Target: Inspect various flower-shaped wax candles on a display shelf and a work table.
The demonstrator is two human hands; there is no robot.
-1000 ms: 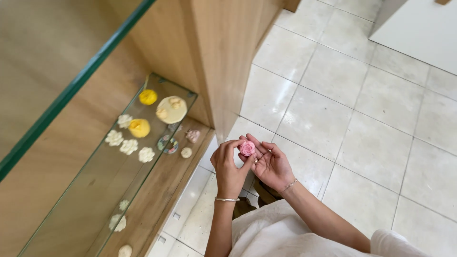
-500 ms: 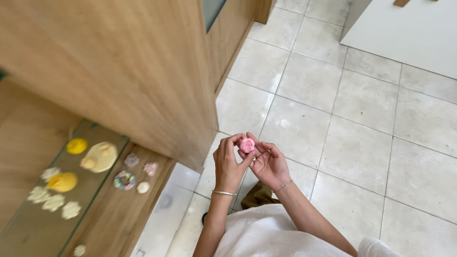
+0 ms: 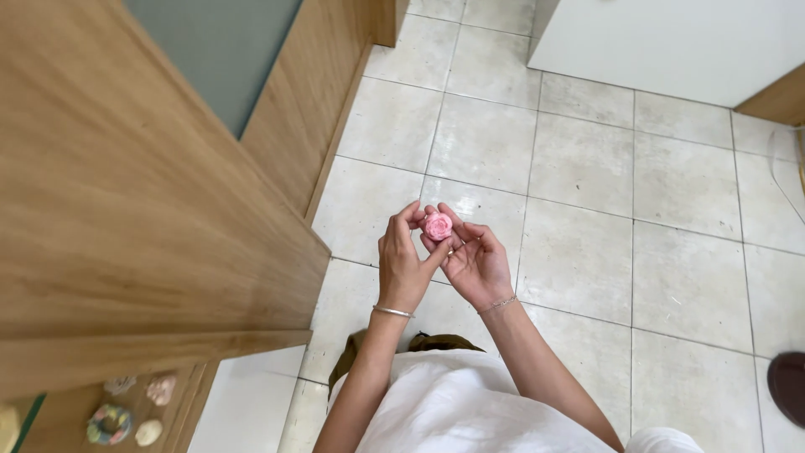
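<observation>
A small pink rose-shaped piece (image 3: 438,226) sits between the fingertips of both hands, held up over the tiled floor. My left hand (image 3: 404,262) pinches it from the left with thumb and fingers, a thin bracelet on that wrist. My right hand (image 3: 475,262) cups it from the right and below, fingers curled around it, a fine chain on the wrist. Both forearms rise from the bottom of the view over a white garment (image 3: 470,411).
A wooden cabinet (image 3: 142,210) fills the left side. At its bottom left a lower shelf holds small flower-shaped pieces (image 3: 134,411). A white cabinet (image 3: 671,42) stands at the top right. A dark object (image 3: 788,386) lies at the right edge on the pale floor tiles (image 3: 671,252).
The view has swung away from the glass shelf with its yellow and white pieces; the wooden cabinet top now covers most of it. Both hands still hold the pink rose piece.
</observation>
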